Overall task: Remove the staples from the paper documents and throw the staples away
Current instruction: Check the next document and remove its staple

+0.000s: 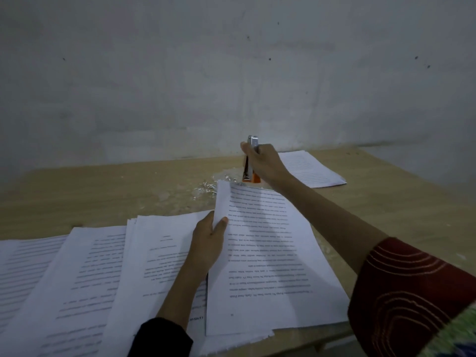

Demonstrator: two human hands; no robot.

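My left hand [209, 240] pinches the left edge of a printed paper document [268, 253], lifting that edge off the table. My right hand [265, 161] grips a silver and orange stapler [250, 163], held upright with its orange end down at the far top edge of the document. A small heap of pulled staples [210, 186] lies on the wooden table [116, 191] just left of the stapler. I cannot make out a staple in the document itself.
More printed sheets [85, 274] are spread in overlapping piles across the near left of the table. Another stack of papers [309, 168] lies at the far right behind my right hand. A grey wall [231, 73] rises directly behind the table.
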